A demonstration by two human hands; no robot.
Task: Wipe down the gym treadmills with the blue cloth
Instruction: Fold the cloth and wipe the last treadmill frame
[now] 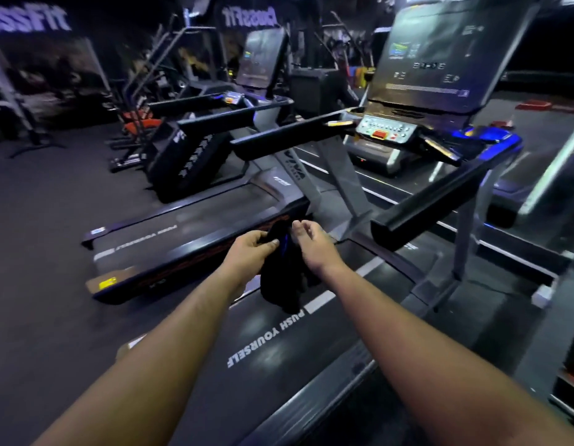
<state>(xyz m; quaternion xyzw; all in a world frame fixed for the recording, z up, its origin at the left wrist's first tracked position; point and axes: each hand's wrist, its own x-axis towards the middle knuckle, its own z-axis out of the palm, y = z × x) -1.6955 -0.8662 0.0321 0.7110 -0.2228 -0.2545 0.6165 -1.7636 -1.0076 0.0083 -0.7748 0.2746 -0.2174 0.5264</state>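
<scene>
White capitals "PUSH YOURSELF" showing mirrored on near treadmill belt, lower middle of frame. Pale lettering "ossFit", cut by frame edge, showing mirrored on wall sign at upper left. Second sign at upper middle reading like mirrored "CrossFit", blurred. Second treadmill belt, middle left, carrying white lettering too blurred for reading. Near console screen at upper right showing small figures and symbols, illegible. Logo on grey upright blurred, unreadable.
</scene>
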